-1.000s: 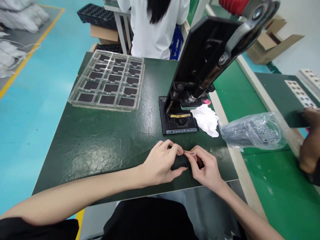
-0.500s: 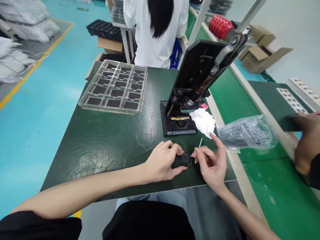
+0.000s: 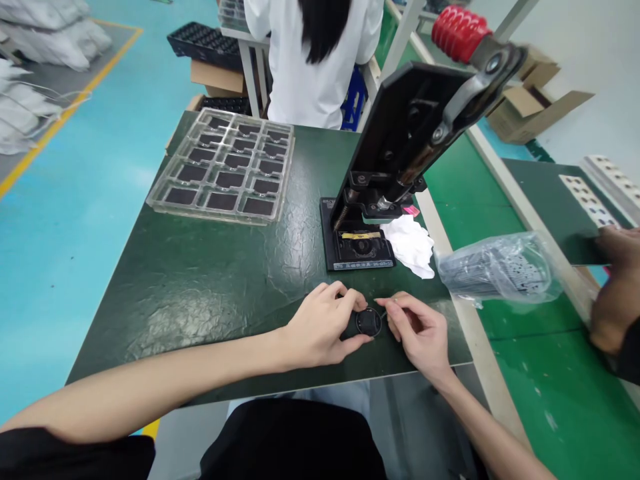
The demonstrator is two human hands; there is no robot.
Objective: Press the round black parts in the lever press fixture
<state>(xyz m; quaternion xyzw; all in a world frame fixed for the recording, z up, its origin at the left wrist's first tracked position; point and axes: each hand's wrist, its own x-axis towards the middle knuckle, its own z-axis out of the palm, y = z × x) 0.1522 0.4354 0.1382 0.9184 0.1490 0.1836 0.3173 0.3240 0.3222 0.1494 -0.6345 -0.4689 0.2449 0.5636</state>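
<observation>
My left hand (image 3: pixel 327 327) grips a small round black part (image 3: pixel 369 322) by its edge, thumb below and fingers above, low over the front of the green table (image 3: pixel 210 267). The part has a thin, shiny rim, and its left side is hidden by the fingers. Close to its right edge is my right hand (image 3: pixel 417 330), closed in a pinch on a thin stick, most of which is hidden by the fingers. Just beyond both hands stands a black hand press (image 3: pixel 395 147) with a red ribbed handle (image 3: pixel 460 33) and a dark fixture (image 3: pixel 363 247) at its base.
A clear tray (image 3: pixel 225 167) with dark pads lies back left. White cloth (image 3: pixel 409 243) lies beside the press. A plastic bag of thin grey rods (image 3: pixel 500 267) sits at the right. Another person's hand (image 3: pixel 620 247) is at far right; a person in white (image 3: pixel 320 73) sits ahead.
My right hand's raised index finger has come down into the pinch. The white stick that stuck up from that hand has dropped mostly out of sight. My left hand keeps its hold.
</observation>
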